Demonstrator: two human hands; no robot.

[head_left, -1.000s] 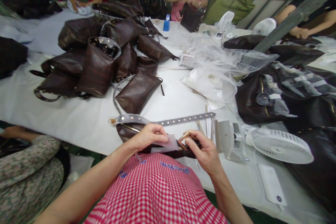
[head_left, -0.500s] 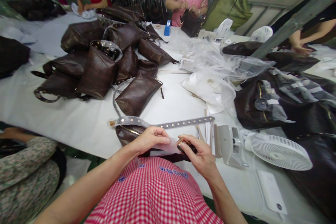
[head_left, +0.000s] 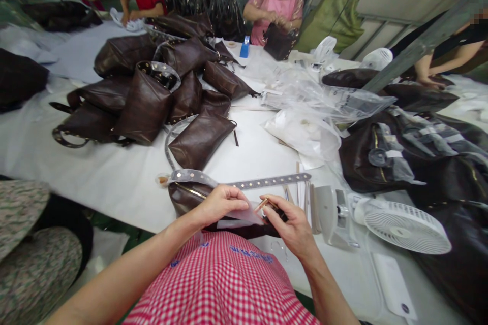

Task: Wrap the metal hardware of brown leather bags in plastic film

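Observation:
My left hand (head_left: pixel 219 206) pinches a thin, translucent white sheet (head_left: pixel 249 214) between thumb and fingers. Facing it, my right hand (head_left: pixel 293 223) is closed around a small dark piece with a gold-coloured metal fitting (head_left: pixel 262 204), possibly a buckle on a strap end. The sheet's right edge reaches that fitting; whether it is tucked under the metal I cannot tell. Both hands are just above a dark brown leather bag (head_left: pixel 185 197) with a gold zip, partly hidden by my forearm and hands. Beyond them lies a studded strap (head_left: pixel 267 181) covered in clear film.
Several brown leather bags (head_left: pixel 143 106) are heaped at the left. Clear plastic bags (head_left: pixel 305 134) lie mid-table. To the right are a tape dispenser-like grey object (head_left: pixel 330 210), a white fan (head_left: pixel 404 228) and more wrapped bags (head_left: pixel 358 152). Co-workers handle bags across the table.
The metal fitting in my right hand now sticks out further towards the left hand. More of the translucent sheet shows between my hands. The whole view has shifted slightly.

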